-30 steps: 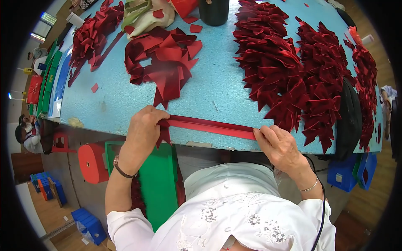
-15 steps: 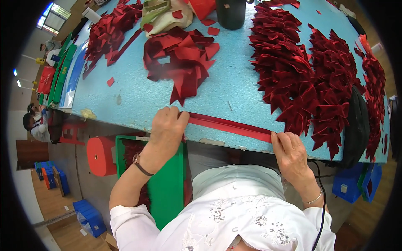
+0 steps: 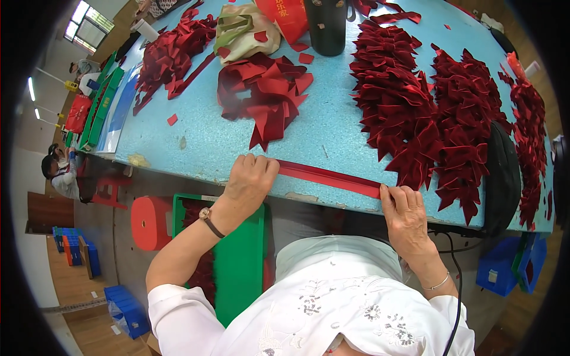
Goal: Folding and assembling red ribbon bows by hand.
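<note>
A long red ribbon strip (image 3: 329,176) lies stretched flat along the near edge of the blue table (image 3: 332,127). My left hand (image 3: 249,181) presses down on the strip's left end, fingers curled over it. Its right end is pinned under the fingers of my right hand (image 3: 405,212). Just beyond the strip sits a loose heap of dark red ribbon pieces (image 3: 264,95). To the right lie large piles of finished dark red bows (image 3: 415,113).
A dark bottle (image 3: 325,26) and a beige bag (image 3: 246,32) stand at the table's far side, with more ribbon scraps (image 3: 169,56) at far left. A green crate (image 3: 237,255) and red stool (image 3: 149,222) sit below the table. Another person (image 3: 59,172) is at far left.
Both hands have stayed on the ends of the strip, which lies a little more taut and straight. The view has shifted slightly, bringing the table's near edge lower in the picture.
</note>
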The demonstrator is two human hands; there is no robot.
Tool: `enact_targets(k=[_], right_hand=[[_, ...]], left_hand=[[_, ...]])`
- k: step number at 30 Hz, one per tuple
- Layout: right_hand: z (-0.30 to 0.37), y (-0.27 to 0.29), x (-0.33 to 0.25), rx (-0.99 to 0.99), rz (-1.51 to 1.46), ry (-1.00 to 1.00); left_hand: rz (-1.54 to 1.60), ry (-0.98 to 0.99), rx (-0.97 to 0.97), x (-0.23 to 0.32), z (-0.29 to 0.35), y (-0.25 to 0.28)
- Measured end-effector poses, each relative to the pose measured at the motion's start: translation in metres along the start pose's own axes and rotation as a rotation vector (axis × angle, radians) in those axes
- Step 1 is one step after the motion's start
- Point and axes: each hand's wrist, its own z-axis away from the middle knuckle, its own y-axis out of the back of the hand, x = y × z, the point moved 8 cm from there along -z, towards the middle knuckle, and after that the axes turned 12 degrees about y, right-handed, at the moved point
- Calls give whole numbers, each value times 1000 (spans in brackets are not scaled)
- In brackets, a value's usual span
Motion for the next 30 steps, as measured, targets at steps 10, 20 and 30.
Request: enact_targets(k=[10, 20, 30], right_hand=[[9, 2, 2, 58, 11, -30], [3, 20, 8, 166, 39, -47], [-73, 12, -33, 328, -316, 94]], left_hand=[[-6, -128, 59, 6, 6, 2], [-44, -186, 64, 6, 6, 1], [-59, -178, 50, 7, 9, 1]])
